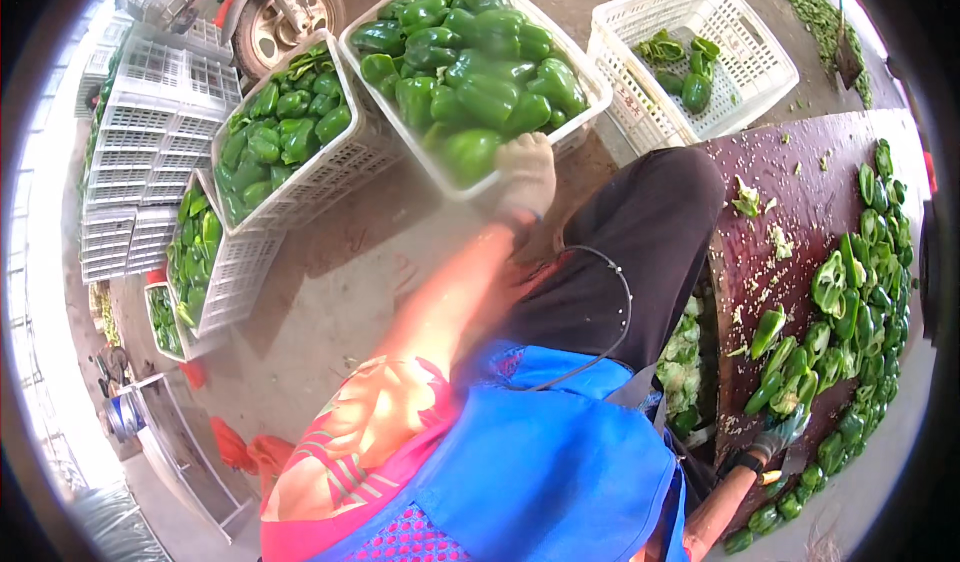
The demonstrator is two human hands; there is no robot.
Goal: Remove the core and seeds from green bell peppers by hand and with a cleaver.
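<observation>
My left hand (525, 168), in a pale work glove and blurred, reaches to the near corner of a white plastic crate (420, 158) heaped with green bell peppers (487, 96). It is beside a large green pepper (471, 155); whether it grips the pepper cannot be told. My right hand (780, 436), in a greyish-green glove with a black band at the wrist, is low over a dark red board at the right, against halved peppers (791, 389). A small yellow piece (769, 477) shows by that hand; what the fingers hold is unclear.
The dark red board (795, 262) bears scattered seeds, pepper scraps and a long row of cut peppers (862, 322). Pepper cores (682, 359) lie below its left edge. Another crate (622, 104) holds a few peppers. Full crates (330, 157), stacked crates (161, 142) and a motorcycle wheel (289, 21) stand left.
</observation>
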